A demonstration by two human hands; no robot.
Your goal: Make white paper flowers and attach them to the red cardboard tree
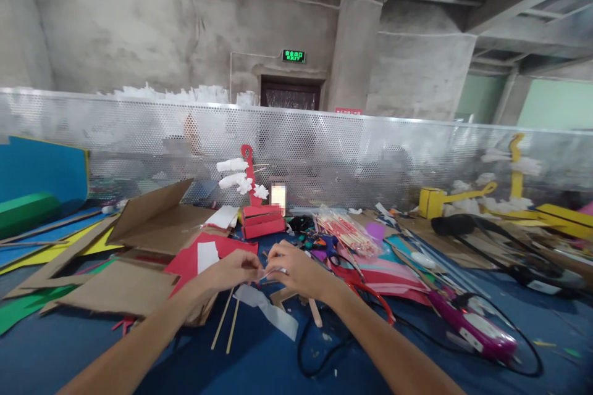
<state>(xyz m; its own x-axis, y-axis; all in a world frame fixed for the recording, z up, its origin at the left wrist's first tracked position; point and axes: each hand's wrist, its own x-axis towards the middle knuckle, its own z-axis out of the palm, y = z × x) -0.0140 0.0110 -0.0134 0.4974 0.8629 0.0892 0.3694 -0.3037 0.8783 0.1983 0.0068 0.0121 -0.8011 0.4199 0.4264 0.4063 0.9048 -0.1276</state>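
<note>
The widest thing in view is a grey wall [139, 31], with a perforated screen [139, 145] stood in front of it, apparently as a barrier along the back of the blue table [259, 373]. Cardboard [120, 290] is heaped at the left, probably pushed aside so that the middle can be worked in. A red sheet [185, 257] is laid near the left hand [238, 268]; a bag of sticks [347, 234] and a corded purple tool [472, 327] are set at the right, seemingly for easy reach. A red box [264, 223] is placed beyond the hands.

Both forearms [157, 324] are angled inward over the table, so that the hands are brought together at the centre. The fingertips of the left hand are pinched close, palm turned inward; the right hand [296, 265] is arched from above, its fingers curled down. Between them, just over the table, a small pale piece [267, 274] is gripped from both sides, likely so that it is steadied by one hand while handled by the other. Its shape is mostly hidden.

Just below the fingers lies a white strip [273, 311]; whether it is joined to the piece cannot be told. Two thin sticks [233, 327] are slanted beside it.
</note>
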